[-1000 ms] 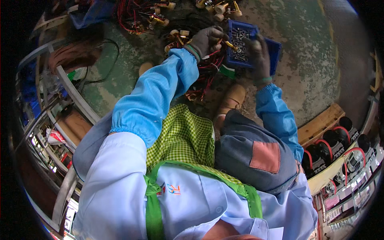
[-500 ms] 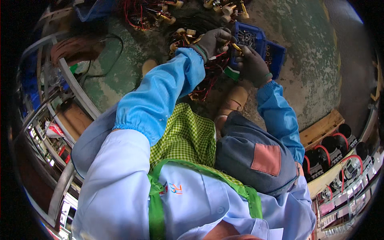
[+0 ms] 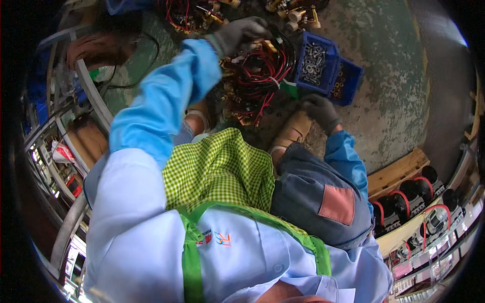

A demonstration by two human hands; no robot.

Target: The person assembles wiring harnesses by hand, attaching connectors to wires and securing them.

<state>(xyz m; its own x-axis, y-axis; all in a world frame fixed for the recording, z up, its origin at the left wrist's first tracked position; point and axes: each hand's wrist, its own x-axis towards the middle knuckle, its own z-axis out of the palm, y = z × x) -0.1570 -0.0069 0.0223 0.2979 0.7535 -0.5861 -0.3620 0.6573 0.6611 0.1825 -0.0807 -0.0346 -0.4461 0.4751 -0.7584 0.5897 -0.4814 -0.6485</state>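
Note:
My left hand [image 3: 239, 36], in a grey glove, is raised over the far edge of a heap of red and black wires [image 3: 257, 70]. Its fingers are bent and smeared by motion, so any hold is unclear. A brass piece [image 3: 270, 46] shows just beside the fingertips. My right hand [image 3: 322, 112], also gloved in grey, is closed above my right shoe [image 3: 295, 126]; what lies in its fingers, if anything, is hidden. Left of it is a small green piece with a white edge [image 3: 289, 90], against the wires.
A blue bin [image 3: 331, 50] of metal bolts stands beyond my right hand, joined by another blue bin [image 3: 359, 76] with small rings. More brass fittings [image 3: 293, 20] lie at the far side. A metal frame [image 3: 93, 93] rises at left; black devices with red cables [image 3: 404, 202] are at right.
My hands, earlier together at a brass-ended red wire beside the bolt bin, have separated. The left moved away to the far left; the right came down nearer to my knee.

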